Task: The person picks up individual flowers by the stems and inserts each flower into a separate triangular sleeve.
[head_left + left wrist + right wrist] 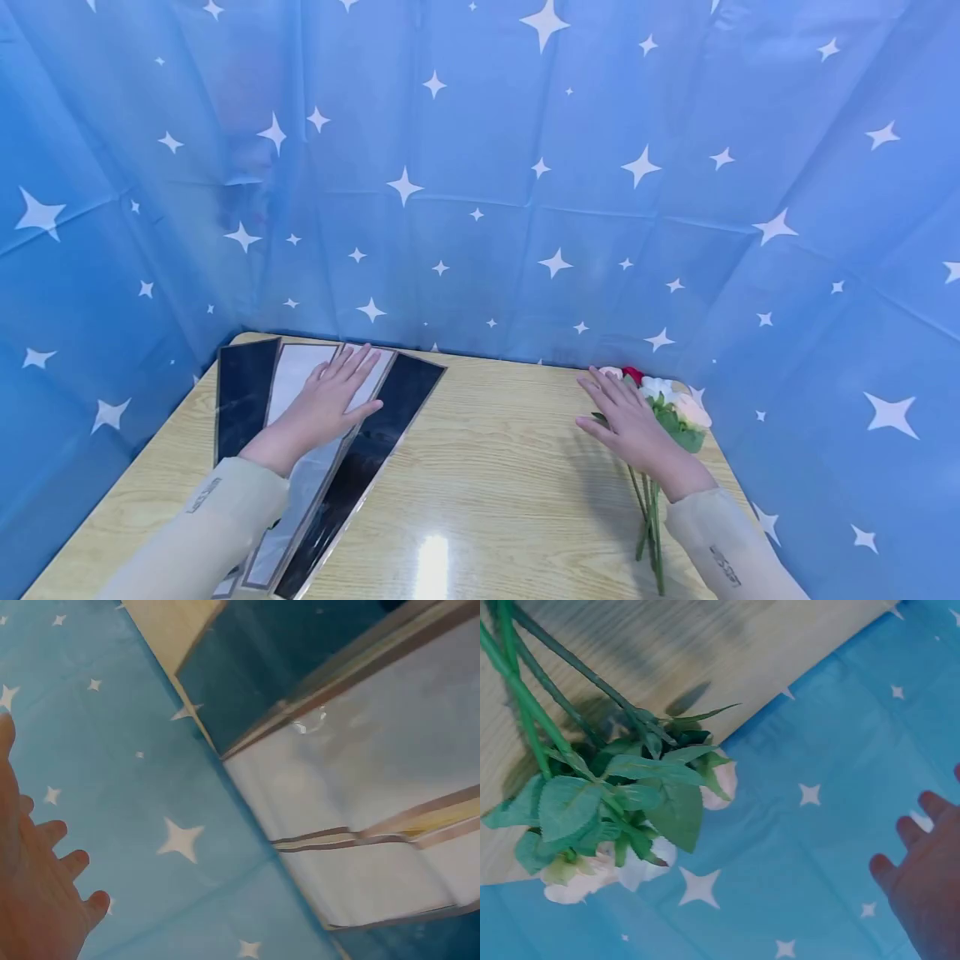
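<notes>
Left hand (326,408): fingers straight, over four sheets (311,475) (two black, two white) at the surface's (487,467) far left corner. Right hand (637,425): fingers straight, over four flowers (672,417) near the far right corner.

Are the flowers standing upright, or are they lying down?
Lying down: the flowers rest on the table, with their green stems stretched out along it.
</notes>
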Action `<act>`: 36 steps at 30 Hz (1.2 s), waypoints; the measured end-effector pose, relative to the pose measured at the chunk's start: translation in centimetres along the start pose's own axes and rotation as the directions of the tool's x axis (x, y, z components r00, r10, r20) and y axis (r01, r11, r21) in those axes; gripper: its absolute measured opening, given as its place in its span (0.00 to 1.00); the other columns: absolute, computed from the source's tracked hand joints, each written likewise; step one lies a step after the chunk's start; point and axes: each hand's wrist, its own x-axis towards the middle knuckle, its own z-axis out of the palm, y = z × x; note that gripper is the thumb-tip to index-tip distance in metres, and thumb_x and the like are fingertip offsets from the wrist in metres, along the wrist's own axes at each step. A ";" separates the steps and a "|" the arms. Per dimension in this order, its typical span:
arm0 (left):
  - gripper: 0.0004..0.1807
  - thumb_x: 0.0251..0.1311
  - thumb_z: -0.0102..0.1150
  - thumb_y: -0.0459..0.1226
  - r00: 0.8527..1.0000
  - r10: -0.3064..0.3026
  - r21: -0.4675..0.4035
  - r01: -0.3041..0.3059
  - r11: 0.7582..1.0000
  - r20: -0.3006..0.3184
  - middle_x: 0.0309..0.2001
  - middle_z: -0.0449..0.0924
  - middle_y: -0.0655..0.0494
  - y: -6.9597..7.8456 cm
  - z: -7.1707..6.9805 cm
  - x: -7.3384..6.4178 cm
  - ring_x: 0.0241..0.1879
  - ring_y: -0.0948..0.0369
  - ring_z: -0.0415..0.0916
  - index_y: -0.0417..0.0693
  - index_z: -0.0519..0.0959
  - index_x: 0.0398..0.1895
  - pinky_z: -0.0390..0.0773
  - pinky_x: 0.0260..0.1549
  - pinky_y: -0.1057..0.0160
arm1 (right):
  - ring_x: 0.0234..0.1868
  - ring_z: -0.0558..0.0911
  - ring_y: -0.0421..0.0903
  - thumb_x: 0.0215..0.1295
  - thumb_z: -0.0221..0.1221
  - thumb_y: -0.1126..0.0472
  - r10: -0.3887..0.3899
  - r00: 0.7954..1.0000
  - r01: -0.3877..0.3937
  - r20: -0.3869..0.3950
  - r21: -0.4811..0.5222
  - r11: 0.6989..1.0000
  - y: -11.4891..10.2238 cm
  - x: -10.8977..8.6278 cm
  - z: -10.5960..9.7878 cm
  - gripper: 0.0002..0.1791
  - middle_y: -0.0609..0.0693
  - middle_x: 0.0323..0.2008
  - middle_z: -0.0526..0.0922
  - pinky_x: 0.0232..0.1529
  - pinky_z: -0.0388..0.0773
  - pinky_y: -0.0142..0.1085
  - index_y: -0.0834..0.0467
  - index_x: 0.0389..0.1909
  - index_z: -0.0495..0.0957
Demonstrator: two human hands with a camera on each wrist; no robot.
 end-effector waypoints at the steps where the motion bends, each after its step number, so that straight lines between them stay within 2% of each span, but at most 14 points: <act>1: 0.42 0.66 0.44 0.59 1.000 -0.017 -0.012 0.017 1.000 -0.009 0.76 0.38 0.51 -0.3 0.1 -0.2 0.74 0.46 0.36 0.54 0.43 0.75 0.42 0.65 0.36 | 0.74 0.45 0.60 0.68 0.48 0.38 0.008 1.000 -0.008 -0.005 0.000 1.000 0.2 -0.1 0.1 0.38 0.52 0.75 0.45 0.67 0.39 0.62 0.44 0.74 0.47; 4: 0.41 0.67 0.45 0.57 0.995 -0.077 -0.041 0.075 0.996 -0.058 0.75 0.43 0.46 -1.5 0.6 -1.0 0.73 0.43 0.41 0.51 0.45 0.75 0.45 0.64 0.36 | 0.73 0.47 0.63 0.68 0.47 0.38 0.038 0.999 -0.038 -0.009 0.012 0.999 0.6 -0.4 0.3 0.39 0.56 0.74 0.47 0.66 0.40 0.63 0.48 0.74 0.48; 7: 0.39 0.68 0.45 0.54 0.981 -0.149 -0.055 0.143 0.988 -0.127 0.72 0.50 0.39 -3.1 1.0 -2.0 0.70 0.39 0.47 0.45 0.48 0.74 0.49 0.61 0.34 | 0.72 0.49 0.64 0.68 0.46 0.37 0.077 0.997 -0.077 -0.017 0.021 0.997 1.2 -0.8 0.5 0.39 0.59 0.73 0.50 0.65 0.43 0.64 0.50 0.74 0.49; 11: 0.38 0.69 0.46 0.52 0.944 -0.267 -0.073 0.258 0.963 -0.191 0.68 0.55 0.32 -5.5 1.4 -3.6 0.65 0.34 0.52 0.39 0.51 0.72 0.54 0.56 0.30 | 0.69 0.54 0.66 0.68 0.43 0.35 0.132 0.991 -0.132 -0.026 0.007 0.991 2.2 -1.5 0.9 0.40 0.64 0.70 0.55 0.64 0.49 0.63 0.56 0.72 0.53; 14: 0.38 0.69 0.46 0.50 0.911 -0.370 -0.110 0.355 0.928 -0.183 0.66 0.54 0.27 -6.9 1.7 -4.9 0.63 0.31 0.52 0.34 0.49 0.71 0.55 0.54 0.29 | 0.67 0.57 0.68 0.68 0.43 0.35 0.176 0.984 -0.176 -0.013 -0.011 0.984 2.9 -2.1 1.3 0.41 0.67 0.68 0.59 0.62 0.54 0.64 0.61 0.70 0.57; 20: 0.39 0.68 0.46 0.45 0.826 -0.550 -0.181 0.527 0.831 -0.122 0.63 0.52 0.20 -8.9 2.3 -7.1 0.59 0.27 0.52 0.27 0.46 0.70 0.57 0.53 0.30 | 0.59 0.66 0.70 0.66 0.52 0.39 0.277 0.961 -0.277 -0.001 -0.028 0.961 4.1 -3.2 2.6 0.38 0.69 0.60 0.67 0.54 0.64 0.64 0.65 0.64 0.64; 24: 0.41 0.67 0.44 0.44 0.763 -0.646 -0.219 0.628 0.746 -0.015 0.62 0.47 0.16 -9.8 2.3 -8.1 0.58 0.24 0.49 0.22 0.41 0.69 0.57 0.53 0.30 | 0.53 0.72 0.68 0.65 0.58 0.49 0.357 0.934 -0.357 0.023 0.002 0.934 4.4 -3.5 3.6 0.31 0.70 0.56 0.71 0.49 0.70 0.60 0.67 0.60 0.68; 27: 0.43 0.67 0.43 0.45 0.714 -0.697 -0.217 0.692 0.689 0.066 0.60 0.45 0.13 -10.4 2.3 -8.6 0.56 0.24 0.47 0.18 0.38 0.67 0.57 0.52 0.31 | 0.40 0.78 0.60 0.62 0.60 0.56 0.429 0.903 -0.430 0.026 0.034 0.902 4.4 -3.6 4.3 0.26 0.67 0.48 0.74 0.37 0.75 0.51 0.68 0.55 0.69; 30: 0.44 0.67 0.43 0.46 0.672 -0.731 -0.190 0.738 0.647 0.119 0.57 0.46 0.12 -10.7 2.3 -8.9 0.52 0.25 0.49 0.14 0.39 0.64 0.60 0.48 0.33 | 0.27 0.74 0.50 0.60 0.61 0.58 0.486 0.874 -0.486 0.011 0.048 0.873 4.1 -3.7 4.7 0.21 0.60 0.39 0.74 0.23 0.70 0.42 0.66 0.49 0.68; 32: 0.45 0.67 0.42 0.49 0.645 -0.748 -0.169 0.764 0.623 0.157 0.55 0.46 0.12 -10.8 2.4 -9.2 0.49 0.27 0.49 0.13 0.41 0.63 0.62 0.46 0.34 | 0.23 0.70 0.47 0.60 0.61 0.59 0.500 0.866 -0.500 0.007 0.060 0.864 4.0 -3.8 4.9 0.17 0.57 0.33 0.72 0.20 0.65 0.38 0.64 0.43 0.67; 34: 0.45 0.67 0.42 0.50 0.620 -0.762 -0.152 0.785 0.601 0.187 0.52 0.46 0.13 -10.9 2.5 -9.3 0.48 0.28 0.49 0.12 0.44 0.61 0.63 0.44 0.36 | 0.21 0.68 0.47 0.60 0.61 0.60 0.494 0.869 -0.493 0.005 0.052 0.868 3.9 -3.9 5.0 0.12 0.54 0.27 0.71 0.20 0.63 0.38 0.63 0.36 0.69; 36: 0.45 0.67 0.42 0.51 0.604 -0.770 -0.127 0.797 0.591 0.208 0.50 0.47 0.14 -11.0 2.6 -9.4 0.47 0.28 0.49 0.10 0.47 0.58 0.64 0.43 0.37 | 0.21 0.68 0.46 0.60 0.60 0.61 0.482 0.876 -0.482 0.013 0.044 0.875 3.9 -4.0 5.1 0.10 0.52 0.22 0.70 0.21 0.62 0.37 0.61 0.28 0.69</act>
